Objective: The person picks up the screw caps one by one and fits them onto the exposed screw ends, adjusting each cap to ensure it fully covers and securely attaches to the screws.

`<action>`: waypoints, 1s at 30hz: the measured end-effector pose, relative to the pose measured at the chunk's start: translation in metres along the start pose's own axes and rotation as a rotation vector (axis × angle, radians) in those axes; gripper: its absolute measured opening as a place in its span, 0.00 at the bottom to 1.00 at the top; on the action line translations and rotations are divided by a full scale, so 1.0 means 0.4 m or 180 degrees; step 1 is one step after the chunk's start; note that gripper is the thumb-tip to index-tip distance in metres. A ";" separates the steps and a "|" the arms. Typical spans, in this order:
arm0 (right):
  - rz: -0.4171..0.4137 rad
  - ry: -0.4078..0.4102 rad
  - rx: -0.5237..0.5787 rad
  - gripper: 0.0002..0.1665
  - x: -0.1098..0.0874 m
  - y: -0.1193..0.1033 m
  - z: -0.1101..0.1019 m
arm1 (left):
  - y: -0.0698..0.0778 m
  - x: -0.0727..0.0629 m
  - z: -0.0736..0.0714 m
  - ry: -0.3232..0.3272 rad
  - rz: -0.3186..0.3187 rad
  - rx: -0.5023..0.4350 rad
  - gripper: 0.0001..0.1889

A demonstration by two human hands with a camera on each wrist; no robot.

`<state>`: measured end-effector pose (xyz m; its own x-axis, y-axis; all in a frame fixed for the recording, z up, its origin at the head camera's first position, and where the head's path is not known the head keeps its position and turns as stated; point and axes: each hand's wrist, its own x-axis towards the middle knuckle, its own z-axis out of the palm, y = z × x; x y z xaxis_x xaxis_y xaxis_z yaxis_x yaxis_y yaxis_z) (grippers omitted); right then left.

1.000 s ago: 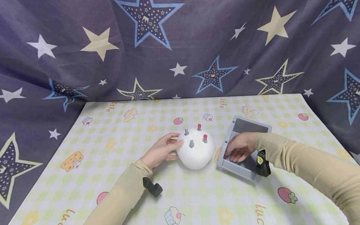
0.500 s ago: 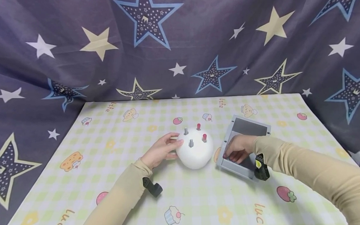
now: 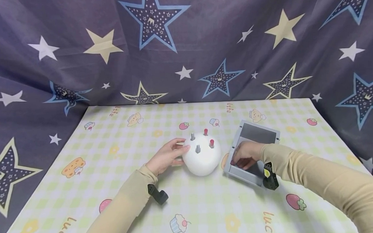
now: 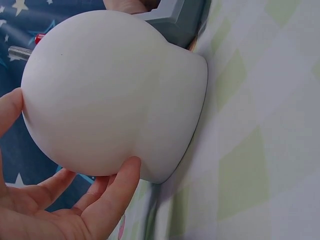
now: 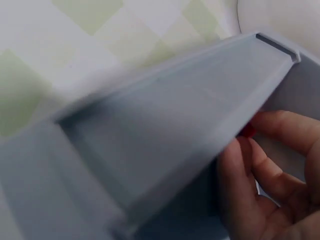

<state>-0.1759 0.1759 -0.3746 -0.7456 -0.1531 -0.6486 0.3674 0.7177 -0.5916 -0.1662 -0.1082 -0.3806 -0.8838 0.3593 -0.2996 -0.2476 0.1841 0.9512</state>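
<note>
Within box edges (image 3: 245, 176) — right hand (image 3: 247, 154) pinches red piece (image 5: 248, 131); dome (image 3: 202, 165) near.

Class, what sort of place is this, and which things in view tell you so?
Probably a staged recording spot: a star-print cloth hangs behind a checked tabletop, and a small black camera sits at each wrist.

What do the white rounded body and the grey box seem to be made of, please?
White rounded body: matte, perhaps plastic; smooth, softly shaded surface without sharp reflections. Grey box: dull, probably moulded plastic; uniform colour, notched rim. Paint could mislead.
</note>
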 end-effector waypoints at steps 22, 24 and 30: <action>-0.0201 0.0172 -0.0003 0.05 -0.020 0.006 0.008 | 0.006 -0.004 0.002 0.0024 0.0019 -0.0033 0.28; -0.0189 0.0188 0.0001 0.04 -0.020 0.008 0.009 | 0.006 -0.004 0.003 0.0018 0.0014 -0.0029 0.28; -0.0194 0.0207 -0.0056 0.05 -0.016 0.014 0.011 | 0.003 -0.002 0.004 0.0012 0.0002 -0.0023 0.29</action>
<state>-0.1667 0.1777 -0.3759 -0.8010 -0.1528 -0.5789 0.3109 0.7202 -0.6202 -0.1653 -0.1068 -0.3793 -0.8855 0.3559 -0.2987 -0.2499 0.1773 0.9519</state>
